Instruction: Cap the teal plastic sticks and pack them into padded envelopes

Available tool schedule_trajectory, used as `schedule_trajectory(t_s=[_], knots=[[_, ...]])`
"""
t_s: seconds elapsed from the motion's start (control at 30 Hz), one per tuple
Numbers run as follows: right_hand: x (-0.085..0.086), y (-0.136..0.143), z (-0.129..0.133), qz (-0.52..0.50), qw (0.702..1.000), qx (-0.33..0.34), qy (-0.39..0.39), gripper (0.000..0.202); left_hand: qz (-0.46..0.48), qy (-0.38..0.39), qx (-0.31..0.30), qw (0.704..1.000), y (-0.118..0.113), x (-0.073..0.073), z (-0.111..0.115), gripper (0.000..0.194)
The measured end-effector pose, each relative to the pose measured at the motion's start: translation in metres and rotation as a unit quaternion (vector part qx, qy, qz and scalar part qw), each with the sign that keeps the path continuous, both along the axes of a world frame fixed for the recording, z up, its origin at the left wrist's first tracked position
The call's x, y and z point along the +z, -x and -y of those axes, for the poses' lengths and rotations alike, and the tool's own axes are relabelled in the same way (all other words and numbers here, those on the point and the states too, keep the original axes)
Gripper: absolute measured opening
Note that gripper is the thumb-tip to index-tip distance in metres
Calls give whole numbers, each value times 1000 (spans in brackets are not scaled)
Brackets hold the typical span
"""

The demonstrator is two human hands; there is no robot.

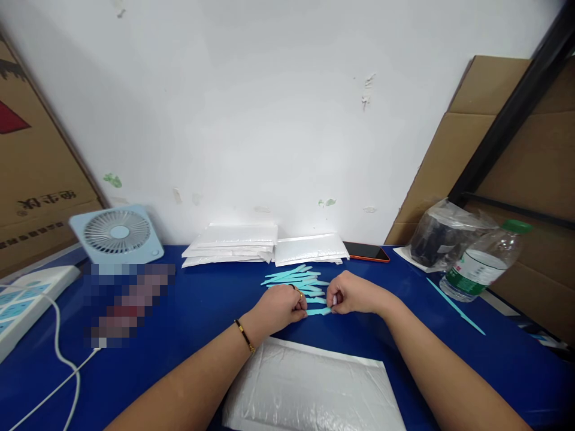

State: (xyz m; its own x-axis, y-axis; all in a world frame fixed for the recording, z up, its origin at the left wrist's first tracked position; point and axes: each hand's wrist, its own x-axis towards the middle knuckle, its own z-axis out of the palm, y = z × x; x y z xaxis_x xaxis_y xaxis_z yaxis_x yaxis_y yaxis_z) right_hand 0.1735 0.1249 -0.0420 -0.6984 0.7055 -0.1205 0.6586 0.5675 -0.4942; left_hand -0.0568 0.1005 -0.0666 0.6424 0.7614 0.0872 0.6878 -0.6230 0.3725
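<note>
Left hand: fingers pinched together on the left end of a slender turquoise plastic strip.
Right hand: thumb and fingers closed at the strip's other end; contact is small and partly hidden, so firmness cannot be told.
Held strip: at the near edge of a loose pile of similar turquoise plastic strips, above a dark-blue tabletop; being thin, it could bend or slip under opposed pull or twist.
Pile: strips cross and overlap; a sideways drag of the left hand could scatter them.
Silvery-white padded envelope: nearer the body, between the forearms; a lowered wrist might shift it.
Lone turquoise strip: beside a clear green-capped plastic bottle, well apart from the pile; easily overlooked.
</note>
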Motion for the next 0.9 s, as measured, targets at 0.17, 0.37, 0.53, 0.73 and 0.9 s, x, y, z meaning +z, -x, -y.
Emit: schedule_trajectory(t_s=[0.17,0.37,0.53,0.73,0.9], knots=[[2,5,1,-24,998,-18,-60,31,7,-61,76,995,8,2,-7,44],[-2,4,-9,-37,994,-39,-96,94,-25,-30,126,991,17,-2,-16,99],[-12,14,-19,-17,994,-14,-107,80,-37,-44,81,995,4,4,-14,56],[-12,33,-7,64,976,17,-208,40,-100,-52,73,991,-18,9,-12,34],[-6,45,4,162,951,38,-259,30,-87,-30,65,994,-27,6,-18,29]])
